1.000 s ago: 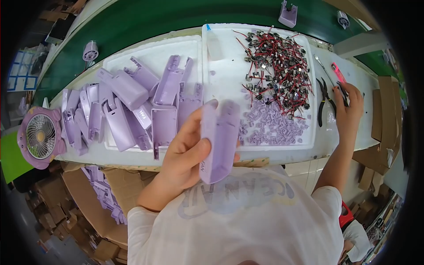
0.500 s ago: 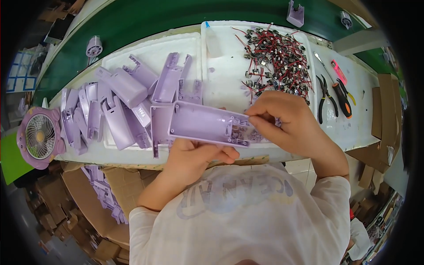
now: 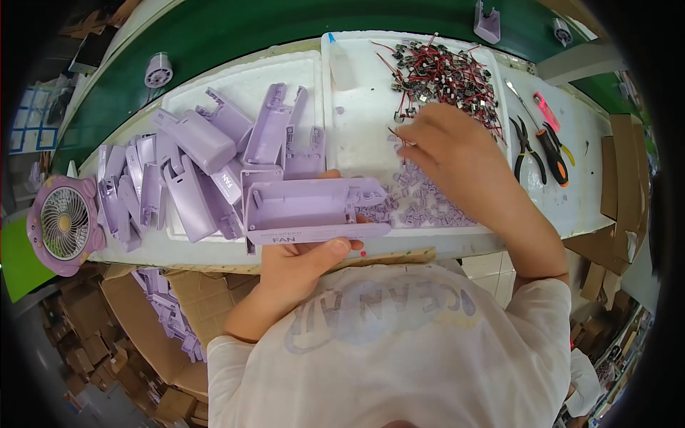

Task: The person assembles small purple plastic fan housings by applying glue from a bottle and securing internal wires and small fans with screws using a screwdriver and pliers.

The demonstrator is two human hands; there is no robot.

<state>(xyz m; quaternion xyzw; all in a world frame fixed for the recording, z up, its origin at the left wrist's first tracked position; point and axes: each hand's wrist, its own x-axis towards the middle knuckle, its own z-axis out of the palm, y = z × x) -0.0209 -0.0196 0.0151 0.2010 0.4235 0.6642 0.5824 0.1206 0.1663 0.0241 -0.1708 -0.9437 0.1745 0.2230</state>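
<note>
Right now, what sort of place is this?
It looks like a workshop or small factory, probably. There's a heap of tiny parts with red wires, lots of purple plastic casings, and pliers beside a screwdriver on the bench.

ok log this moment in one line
left hand: holds purple casing; right hand: at wired parts, grip unclear; screwdriver: lying at right

We had two foam trays (image 3: 357, 118) on the white workbench (image 3: 579, 203) — and, right of them, black pliers (image 3: 526, 148), a black-and-orange screwdriver (image 3: 553, 158) and a pink tool (image 3: 546, 112).
</note>
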